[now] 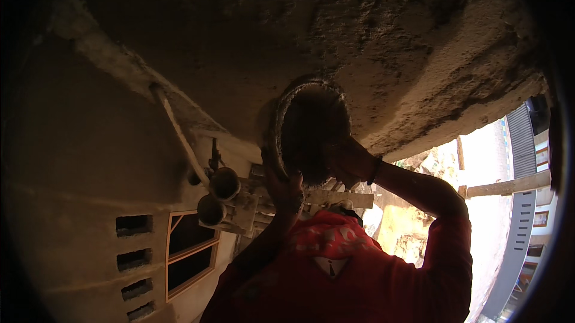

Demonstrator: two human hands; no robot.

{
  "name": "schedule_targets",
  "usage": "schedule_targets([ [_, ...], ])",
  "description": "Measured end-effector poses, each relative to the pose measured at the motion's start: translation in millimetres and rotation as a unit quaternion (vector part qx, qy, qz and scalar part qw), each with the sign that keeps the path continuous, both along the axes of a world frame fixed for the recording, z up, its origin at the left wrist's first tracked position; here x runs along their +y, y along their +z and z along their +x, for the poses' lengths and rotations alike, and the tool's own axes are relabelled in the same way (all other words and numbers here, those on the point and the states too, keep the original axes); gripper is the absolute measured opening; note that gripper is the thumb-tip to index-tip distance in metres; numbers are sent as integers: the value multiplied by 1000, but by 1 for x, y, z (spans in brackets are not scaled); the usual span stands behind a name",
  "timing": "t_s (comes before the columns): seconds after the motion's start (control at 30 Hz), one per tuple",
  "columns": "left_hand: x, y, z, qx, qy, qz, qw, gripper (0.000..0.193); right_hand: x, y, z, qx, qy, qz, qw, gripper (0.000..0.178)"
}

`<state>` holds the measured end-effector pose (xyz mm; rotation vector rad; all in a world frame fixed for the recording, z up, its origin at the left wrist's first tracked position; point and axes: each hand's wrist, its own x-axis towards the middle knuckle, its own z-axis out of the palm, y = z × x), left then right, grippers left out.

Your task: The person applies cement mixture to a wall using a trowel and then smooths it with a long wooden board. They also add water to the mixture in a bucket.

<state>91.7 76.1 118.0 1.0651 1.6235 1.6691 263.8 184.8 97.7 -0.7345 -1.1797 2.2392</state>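
Observation:
A round, dark basin (311, 125) with a rough, crusted rim is held up in front of me, tilted so that its inside shows. My left hand (283, 190) is closed on its lower left rim, the thumb at the near edge. At the basin's lower right, my right hand (349, 162) bends in over the edge with a dark band on the wrist. Its fingers look curled, but deep shadow hides what they grip. The contents of the basin are too dark to make out. Just beyond it spreads a rough, plastered surface (383, 41).
Two round containers (224, 183) stand by wooden planks (347, 198) at the left. A pole (178, 131) leans near them. The left wall has a wood-framed window (191, 254) and several rectangular holes (133, 225). A wooden beam (509, 185) crosses the bright outdoor area at right.

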Motion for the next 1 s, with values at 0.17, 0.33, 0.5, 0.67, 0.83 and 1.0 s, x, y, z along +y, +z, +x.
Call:
schedule_targets([
  [0.17,4,5,-39,-49,31,-16,998,64,-1,33,-50,-268,24,636,723,20],
  [0.33,3,49,-75,-101,16,-32,994,54,-7,62,-41,-301,133,783,528,25],
  [0.5,-1,74,-75,-74,-15,-100,992,47,34,73,-9,-324,140,559,750,26],
  [0.67,8,52,-83,-160,-50,-46,985,50,18,80,-25,-451,232,724,468,20],
  [0.83,9,36,-84,-110,-62,-42,991,57,-9,75,-10,-480,135,724,477,39],
  [1.0,16,33,-64,-90,-119,-55,987,71,-5,111,-4,-504,32,773,384,45],
])
